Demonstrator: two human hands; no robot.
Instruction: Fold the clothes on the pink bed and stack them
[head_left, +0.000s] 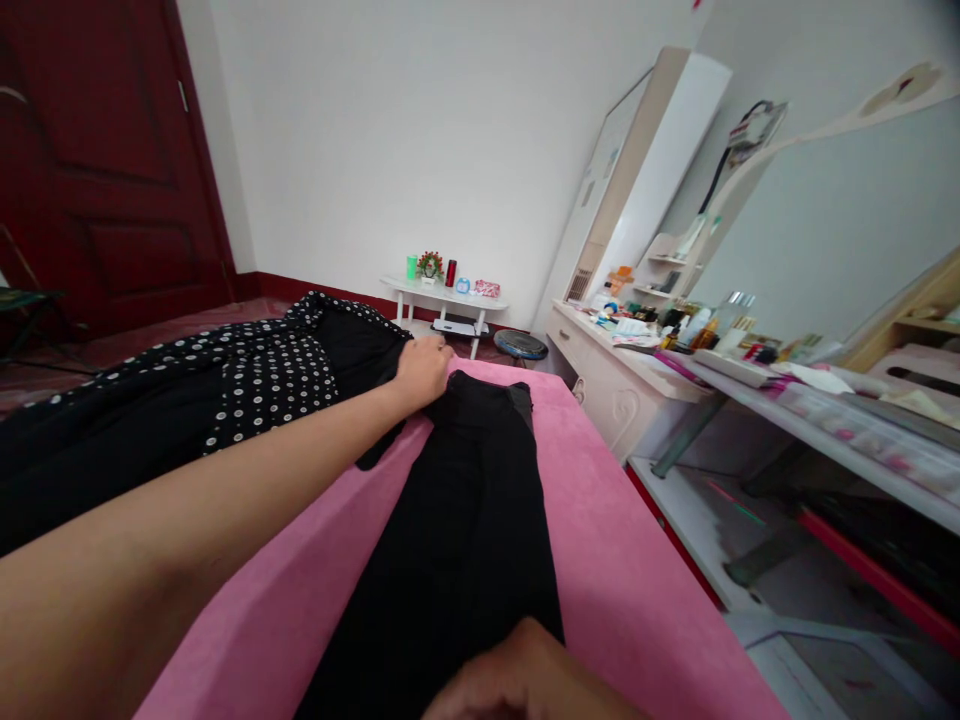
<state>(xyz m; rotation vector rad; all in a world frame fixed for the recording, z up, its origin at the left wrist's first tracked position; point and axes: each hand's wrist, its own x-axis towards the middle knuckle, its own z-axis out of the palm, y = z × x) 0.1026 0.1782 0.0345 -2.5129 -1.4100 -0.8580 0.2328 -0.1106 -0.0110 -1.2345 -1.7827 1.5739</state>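
A long black garment (pixel 465 520) lies stretched lengthwise on the pink bed cover (pixel 615 560). My left arm reaches far out, and my left hand (pixel 422 368) is closed on the far end of the black garment, near its waistband. My right hand (pixel 525 675) is at the bottom edge, fingers curled and pressed on the near end of the same garment. A black dress with white dots (pixel 255 380) lies to the left of it, partly under my left forearm.
A white dressing table (pixel 600 375) cluttered with cosmetics and a large mirror (pixel 840 220) stands to the right of the bed. A small white side table (pixel 442 295) with small items stands against the far wall. A dark red door (pixel 105 160) is at left.
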